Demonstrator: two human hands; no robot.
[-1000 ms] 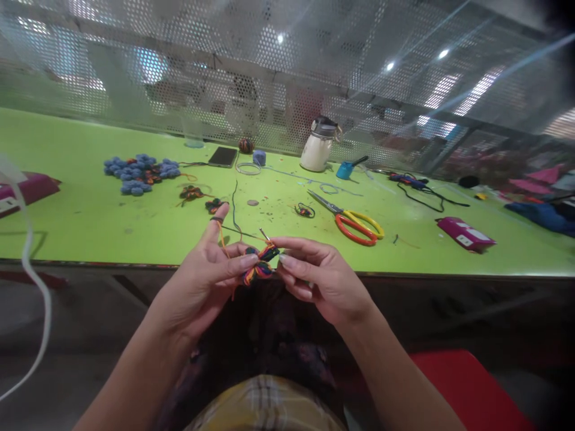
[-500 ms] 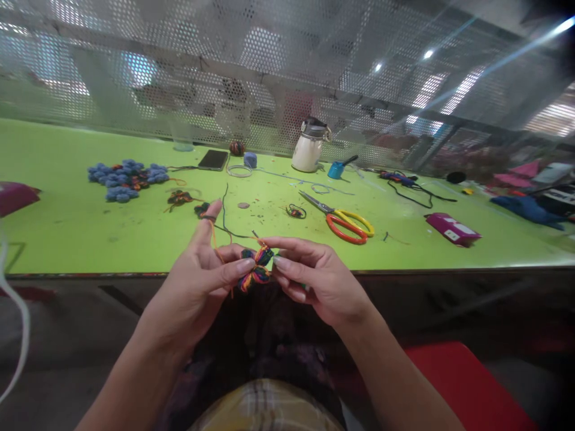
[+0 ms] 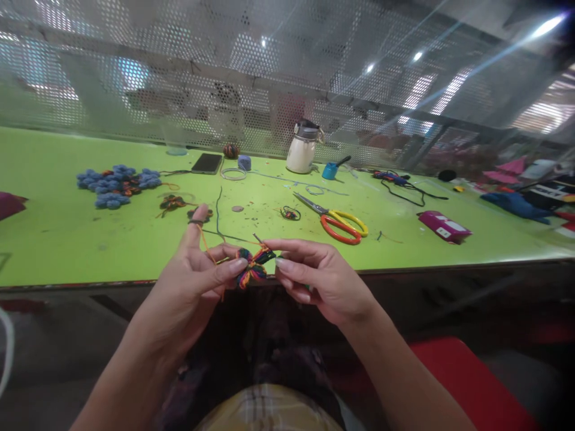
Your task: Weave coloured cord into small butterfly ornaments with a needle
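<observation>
My left hand (image 3: 197, 269) pinches a small multicoloured crocheted flower (image 3: 251, 274) between thumb and fingers, just over the table's front edge. Its index finger points up, with dark and orange yarn (image 3: 205, 240) looped round it. My right hand (image 3: 314, 272) is closed on a thin crochet hook (image 3: 256, 238), whose tip shows above the flower; its green handle is mostly hidden by the fingers. The hook's end meets the flower's upper right petal, where orange yarn runs.
On the green table (image 3: 72, 245) lie scissors (image 3: 344, 228), blue flowers (image 3: 112, 185), a phone (image 3: 207, 163), yarn balls (image 3: 231, 151), a purple box (image 3: 444, 227) and a blue pot (image 3: 330, 171). A white jug (image 3: 302, 152) stands at the back. A red stool (image 3: 471, 383) is lower right.
The flower has turned and moved slightly left with my left hand, its upper right petal now stretched toward my right hand. The view has shifted, so table items appear further left.
</observation>
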